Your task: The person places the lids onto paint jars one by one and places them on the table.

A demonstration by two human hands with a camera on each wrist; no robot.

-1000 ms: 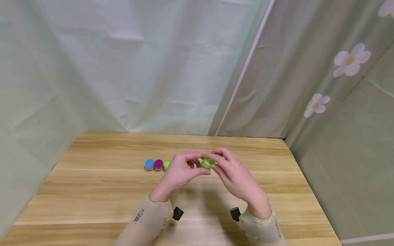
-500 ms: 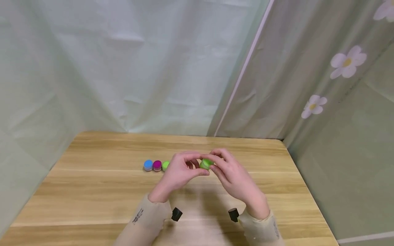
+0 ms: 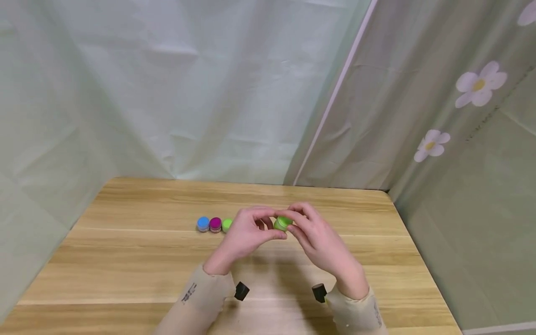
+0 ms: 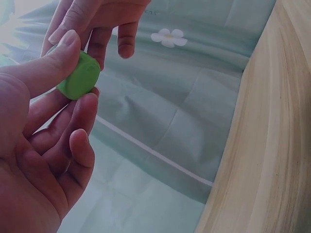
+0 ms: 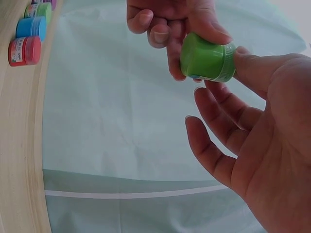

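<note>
Both hands meet at a small green plastic jar [image 3: 282, 224], held above the table. My left hand [image 3: 246, 233] grips the jar's body between thumb and fingers. With thumb and fingertips, my right hand [image 3: 317, 238] pinches the ribbed screw lid [image 5: 227, 63]. The right wrist view shows the jar [image 5: 201, 56] lying on its side, lid toward the right hand. Its rounded green base [image 4: 83, 77] faces the camera in the left wrist view.
A row of small jars stands on the wooden table [image 3: 125, 260]: blue [image 3: 203, 224], purple [image 3: 215, 224] and green [image 3: 227, 225]. The left hand hides others in the head view. A red jar [image 5: 24, 50] ends the row in the right wrist view. Curtains hang behind.
</note>
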